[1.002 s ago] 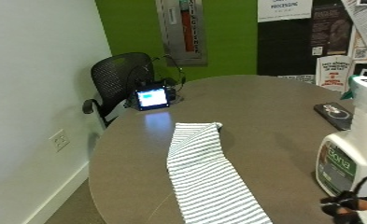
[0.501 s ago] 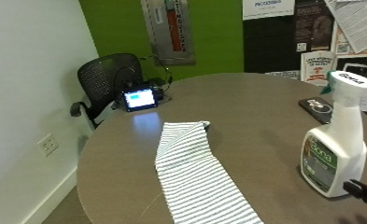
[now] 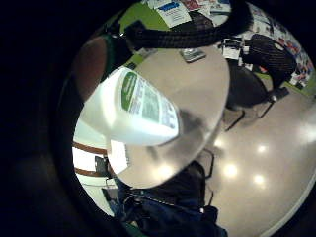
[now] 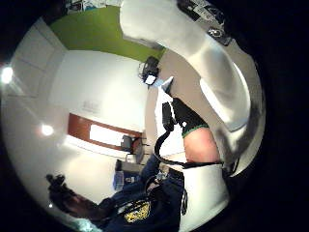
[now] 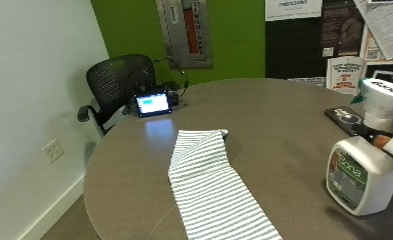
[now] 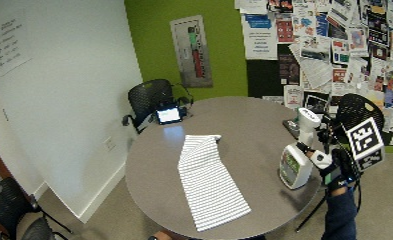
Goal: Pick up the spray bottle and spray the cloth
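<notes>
A round, smooth grey table [image 5: 276, 115] carries a long striped cloth [image 5: 212, 195] laid flat, one end folded. Near its edge stands the white plastic spray bottle [image 5: 361, 172], upright. The gloved right hand [image 6: 336, 170] reaches its neck; grip unclear.

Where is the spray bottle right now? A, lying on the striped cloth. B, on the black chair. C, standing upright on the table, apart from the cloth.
C: the spray bottle stands upright on the table, apart from the striped cloth.
</notes>
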`<move>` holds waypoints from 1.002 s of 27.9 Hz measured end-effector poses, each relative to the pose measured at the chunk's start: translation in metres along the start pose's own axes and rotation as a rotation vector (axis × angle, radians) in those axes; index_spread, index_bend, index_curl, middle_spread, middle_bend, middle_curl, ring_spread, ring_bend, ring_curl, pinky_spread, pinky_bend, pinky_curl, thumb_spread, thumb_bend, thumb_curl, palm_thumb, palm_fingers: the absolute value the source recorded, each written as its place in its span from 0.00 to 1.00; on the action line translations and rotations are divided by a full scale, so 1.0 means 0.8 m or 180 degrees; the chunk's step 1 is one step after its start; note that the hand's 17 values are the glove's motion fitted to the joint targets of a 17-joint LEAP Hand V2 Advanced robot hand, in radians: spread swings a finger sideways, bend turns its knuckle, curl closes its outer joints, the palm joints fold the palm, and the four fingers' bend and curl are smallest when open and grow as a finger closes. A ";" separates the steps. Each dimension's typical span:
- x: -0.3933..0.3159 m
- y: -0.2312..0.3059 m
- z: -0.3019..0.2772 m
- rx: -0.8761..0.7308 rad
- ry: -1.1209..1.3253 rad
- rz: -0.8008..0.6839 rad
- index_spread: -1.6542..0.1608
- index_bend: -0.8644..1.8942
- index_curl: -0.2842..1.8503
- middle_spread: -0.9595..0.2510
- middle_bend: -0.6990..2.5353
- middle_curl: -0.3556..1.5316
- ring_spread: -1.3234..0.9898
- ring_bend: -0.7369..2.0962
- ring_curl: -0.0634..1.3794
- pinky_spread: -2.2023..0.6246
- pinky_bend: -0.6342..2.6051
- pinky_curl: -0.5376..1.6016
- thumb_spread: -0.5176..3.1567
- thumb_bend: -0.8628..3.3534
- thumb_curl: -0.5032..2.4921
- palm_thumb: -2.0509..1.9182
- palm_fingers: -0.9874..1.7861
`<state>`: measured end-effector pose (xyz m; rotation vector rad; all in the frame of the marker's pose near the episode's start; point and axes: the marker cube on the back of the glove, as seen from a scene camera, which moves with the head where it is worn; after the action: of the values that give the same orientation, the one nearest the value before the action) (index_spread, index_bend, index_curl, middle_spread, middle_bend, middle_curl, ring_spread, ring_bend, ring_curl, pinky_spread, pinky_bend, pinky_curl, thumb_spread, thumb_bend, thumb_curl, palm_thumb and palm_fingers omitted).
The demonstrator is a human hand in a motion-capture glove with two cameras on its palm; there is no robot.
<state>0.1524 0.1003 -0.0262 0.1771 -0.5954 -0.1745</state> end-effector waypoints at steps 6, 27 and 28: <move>-0.003 -0.041 0.026 -0.0260 -0.0590 0.0062 0.69 0.27 0.12 0.74 0.35 0.42 0.51 0.49 0.34 0.85 0.36 0.43 0.44 0.20 0.31 0.71 0.51; 0.026 -0.070 0.047 -0.0160 -0.2219 -0.0241 0.68 0.27 0.11 0.66 0.47 0.46 0.47 0.60 0.36 0.80 0.39 0.43 0.41 0.20 0.33 0.74 0.57; 0.029 -0.076 0.048 -0.0196 -0.2232 -0.0261 0.68 0.27 0.11 0.66 0.48 0.46 0.47 0.60 0.36 0.79 0.39 0.43 0.41 0.20 0.33 0.75 0.58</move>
<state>0.1422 0.0321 0.0043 0.0761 -1.2795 -0.3386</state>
